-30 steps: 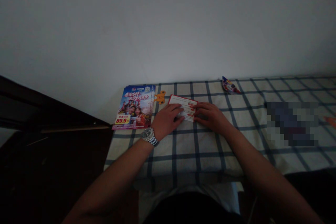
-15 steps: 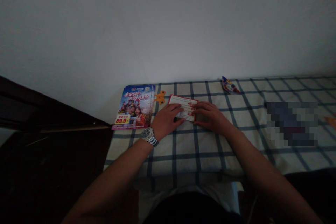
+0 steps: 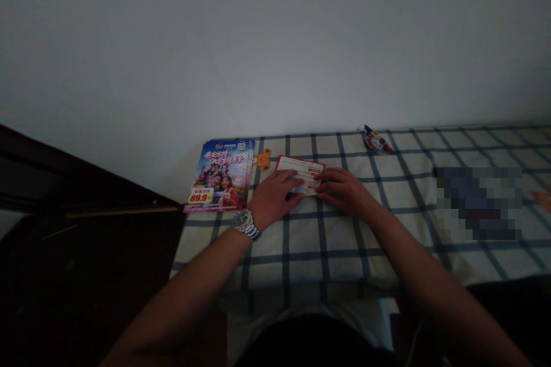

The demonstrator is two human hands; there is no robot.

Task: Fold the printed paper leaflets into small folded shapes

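Observation:
A white leaflet (image 3: 308, 169) with a red border and red headings lies on the checked cloth, partly covered by both hands. It looks smaller than the flyers in the stack, as if folded. My left hand (image 3: 275, 196), below a metal watch (image 3: 245, 223), has its fingers and thumb closed on the leaflet's left and lower side. At its right edge, my right hand (image 3: 348, 192) grips the paper with fingers drawn together. To the left sits a stack of blue and pink flyers (image 3: 221, 175).
An orange bear-shaped piece (image 3: 262, 159) pokes out beside the stack. A crumpled colourful wrapper (image 3: 377, 140) lies towards the wall (image 3: 275, 46). A blurred-out dark object (image 3: 477, 203) is on the right of the checked cloth (image 3: 301, 252). Dark floor shows at left.
My right hand's fingers have shifted slightly on the leaflet's right edge, and its lower edge looks a little higher. My left hand stays almost in place.

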